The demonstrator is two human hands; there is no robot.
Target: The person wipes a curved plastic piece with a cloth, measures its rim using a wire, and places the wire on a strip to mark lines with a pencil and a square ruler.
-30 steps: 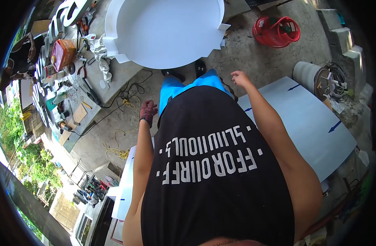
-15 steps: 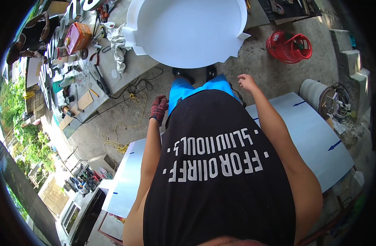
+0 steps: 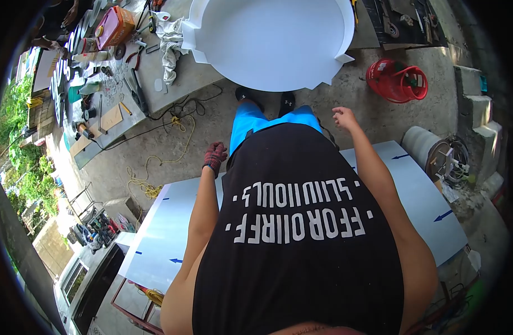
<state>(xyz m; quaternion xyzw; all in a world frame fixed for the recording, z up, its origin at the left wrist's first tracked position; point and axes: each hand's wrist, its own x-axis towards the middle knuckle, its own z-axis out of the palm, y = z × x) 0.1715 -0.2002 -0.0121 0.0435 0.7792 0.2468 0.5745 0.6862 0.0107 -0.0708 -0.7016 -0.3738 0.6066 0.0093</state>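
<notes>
My left hand, in a dark red and black knitted glove, hangs beside my hip with its fingers loosely bent. Nothing shows in it. On the other side, my bare right hand is held out from my thigh, its fingers half curled and a little apart, also without anything visible in it. In front of my feet a large round white shallow piece with a raised rim and notched tabs lies on the worktable. White sheets with blue arrows lie behind me, on both sides of my body.
A grey workbench at the front left carries pliers, a white cloth and an orange container. Cable and yellow rope trail over the floor. A red gas cylinder stands right. Another person's arm shows far left.
The view has shifted slightly, so the round white piece sits further right and higher. Both my hands stay by my sides, with only small shifts, and hold nothing visible.
</notes>
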